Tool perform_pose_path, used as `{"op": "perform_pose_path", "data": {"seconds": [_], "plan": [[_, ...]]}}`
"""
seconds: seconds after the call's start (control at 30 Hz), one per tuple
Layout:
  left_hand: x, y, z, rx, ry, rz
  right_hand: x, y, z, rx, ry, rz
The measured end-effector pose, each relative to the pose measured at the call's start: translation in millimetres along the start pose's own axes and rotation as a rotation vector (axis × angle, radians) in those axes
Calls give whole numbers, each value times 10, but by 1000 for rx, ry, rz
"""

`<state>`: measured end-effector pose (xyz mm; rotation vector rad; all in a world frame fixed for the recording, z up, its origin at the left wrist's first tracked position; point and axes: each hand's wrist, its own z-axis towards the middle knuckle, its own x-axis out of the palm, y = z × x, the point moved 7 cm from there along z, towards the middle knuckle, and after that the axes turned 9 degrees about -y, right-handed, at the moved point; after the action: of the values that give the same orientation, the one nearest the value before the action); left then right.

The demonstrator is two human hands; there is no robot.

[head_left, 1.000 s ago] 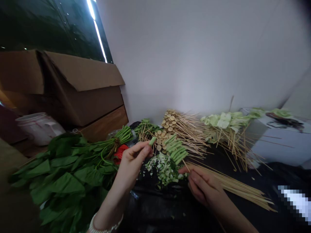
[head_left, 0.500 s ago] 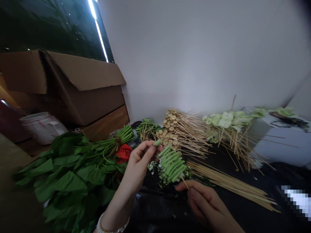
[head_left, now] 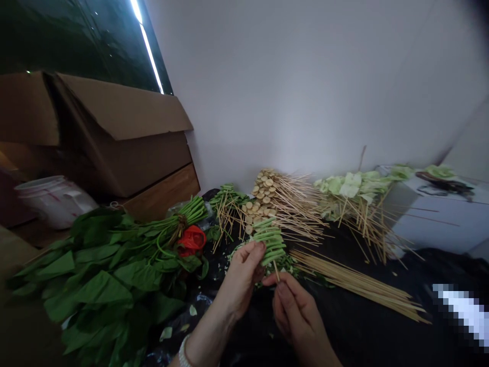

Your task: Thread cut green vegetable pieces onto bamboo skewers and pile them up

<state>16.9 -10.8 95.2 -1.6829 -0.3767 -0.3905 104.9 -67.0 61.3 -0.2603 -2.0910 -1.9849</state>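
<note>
Green stem pieces, about eight stacked crosswise, sit on the one skewer (head_left: 275,270) you hold upright over the black bench (head_left: 362,326). Your right hand (head_left: 292,311) has its fingers clamped on the stick's bare lower end. Your left hand (head_left: 244,278) touches the stems (head_left: 270,240) from the left, fingers closed on the lowest ones. Behind lie three heaps of filled skewers: green beans (head_left: 229,196), tan slices (head_left: 263,196) and pale cabbage (head_left: 353,188). One bundle of bare sticks (head_left: 362,288) lies to your right, one bunch of leafy greens (head_left: 110,265) with a red band (head_left: 191,238) to your left. Two cardboard boxes (head_left: 126,137) and one white bucket (head_left: 53,199) stand beyond. No writing is readable.
</note>
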Motion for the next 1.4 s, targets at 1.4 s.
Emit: {"op": "perform_pose_path", "data": {"seconds": [1.4], "plan": [[-30, -131, -70, 43, -313, -78, 172, -227, -163, -8, -91, 57]]}}
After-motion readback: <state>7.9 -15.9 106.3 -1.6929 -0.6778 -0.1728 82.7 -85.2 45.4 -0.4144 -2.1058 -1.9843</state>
